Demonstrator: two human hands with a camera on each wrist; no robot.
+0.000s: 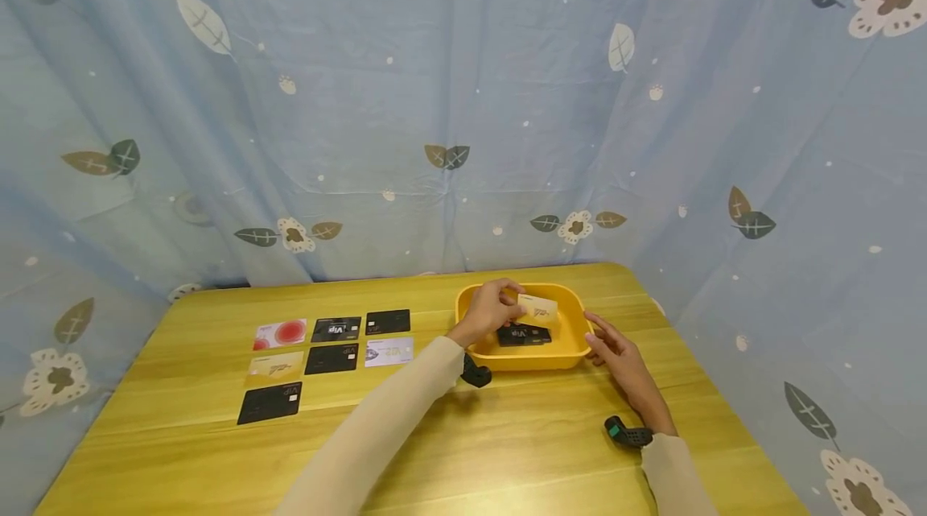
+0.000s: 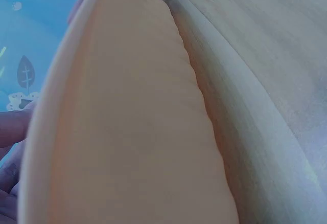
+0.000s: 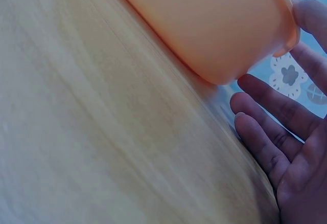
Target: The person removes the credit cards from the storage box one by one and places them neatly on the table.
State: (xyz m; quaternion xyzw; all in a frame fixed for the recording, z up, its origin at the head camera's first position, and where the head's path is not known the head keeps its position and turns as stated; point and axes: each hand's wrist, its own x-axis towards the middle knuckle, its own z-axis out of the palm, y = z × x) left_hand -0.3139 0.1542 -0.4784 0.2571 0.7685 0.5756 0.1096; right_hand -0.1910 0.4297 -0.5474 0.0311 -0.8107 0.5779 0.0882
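Observation:
My left hand [image 1: 489, 311] pinches a gold card [image 1: 538, 308] over the inside of a yellow plastic basin [image 1: 478, 361]. Below that card, several black cards [image 1: 523, 336], one marked Vip, lie on the basin floor. At the basin's right end is my right hand [image 1: 615, 348], its fingers loosely extended and fingertips at the rim. The right wrist view shows the fingers [image 3: 271, 96] beside the outer wall of the basin [image 3: 214, 24]. In the left wrist view the basin wall [image 2: 133, 106] covers most of the left hand.
Left of the basin, several cards lie in loose rows on the wooden table [image 1: 463, 452]: a red-and-white card [image 1: 280, 334], a gold card [image 1: 274, 369], a white card [image 1: 389, 351] and black cards [image 1: 331, 358]. A blue patterned curtain [image 1: 348, 113] hangs behind the table.

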